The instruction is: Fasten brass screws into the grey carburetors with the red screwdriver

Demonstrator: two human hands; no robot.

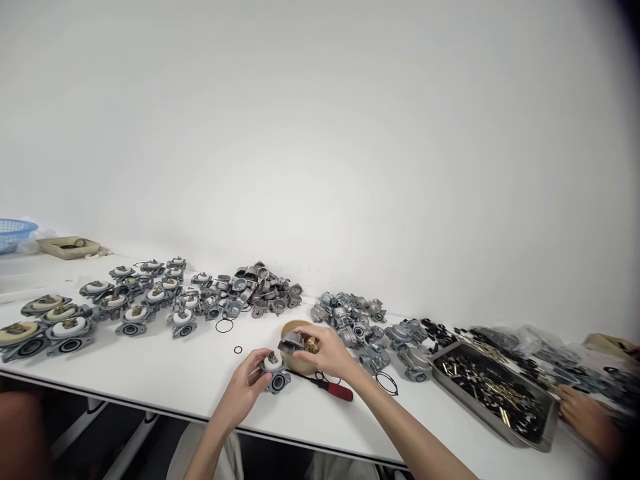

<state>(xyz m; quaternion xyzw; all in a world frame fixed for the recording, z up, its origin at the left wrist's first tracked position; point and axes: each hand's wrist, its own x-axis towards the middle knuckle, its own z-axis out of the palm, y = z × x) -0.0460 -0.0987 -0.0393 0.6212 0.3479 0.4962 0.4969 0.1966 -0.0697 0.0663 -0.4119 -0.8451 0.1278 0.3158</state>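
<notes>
My left hand (pixel 247 387) grips a grey carburetor body (pixel 278 383) that stands on the table, its white float ring (pixel 273 363) facing up. Beside it, my right hand (pixel 327 350) has its fingers closed round a grey metal float bowl (pixel 290 342), tilted over a round tan container (pixel 300 367). Small brass parts (pixel 312 345) show by the right fingers; whether they are held or lie in the container I cannot tell. A screwdriver (pixel 340 391) with a red and black handle lies in front of the container, its tip side near the carburetor body.
Several carburetor bodies with floats (pixel 135 313) stand at left. Piles of float bowls (pixel 267 290) and bare bodies (pixel 350 310) lie along the wall. A metal tray (pixel 507 433) of small parts is at right, near another person's hand (pixel 585 417). An O-ring (pixel 238 349) lies on the table.
</notes>
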